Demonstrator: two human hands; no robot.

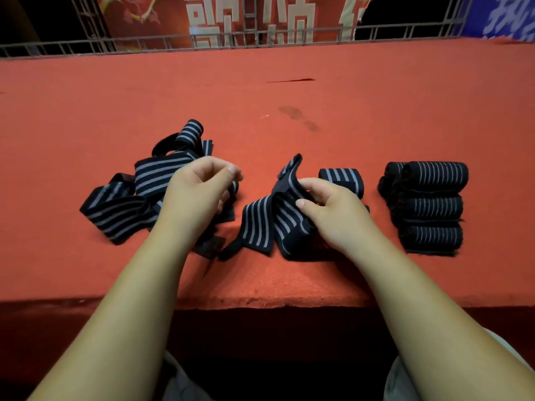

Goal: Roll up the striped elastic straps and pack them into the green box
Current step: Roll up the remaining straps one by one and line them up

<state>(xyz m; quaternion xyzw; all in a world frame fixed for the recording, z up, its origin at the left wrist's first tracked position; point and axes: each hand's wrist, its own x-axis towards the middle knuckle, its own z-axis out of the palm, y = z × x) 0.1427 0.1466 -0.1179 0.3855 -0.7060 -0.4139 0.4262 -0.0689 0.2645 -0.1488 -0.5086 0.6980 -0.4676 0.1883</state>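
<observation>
A tangled pile of black straps with grey stripes [121,204] lies on the red table at the left. My left hand [199,192] hovers over that pile with fingers loosely curled, holding nothing I can see. In the middle lies a partly folded striped strap [260,224]; my right hand [333,209] grips its right part, thumb on top. Behind that hand sits one rolled strap [341,178]. Several finished rolls [428,204] are stacked in a row at the right. No green box is in view.
The red felt table [289,96] stretches far back to a metal railing [260,39] with a red banner behind it. Its front edge [260,302] runs just below the straps. A dark stain [298,117] marks the cloth behind the straps.
</observation>
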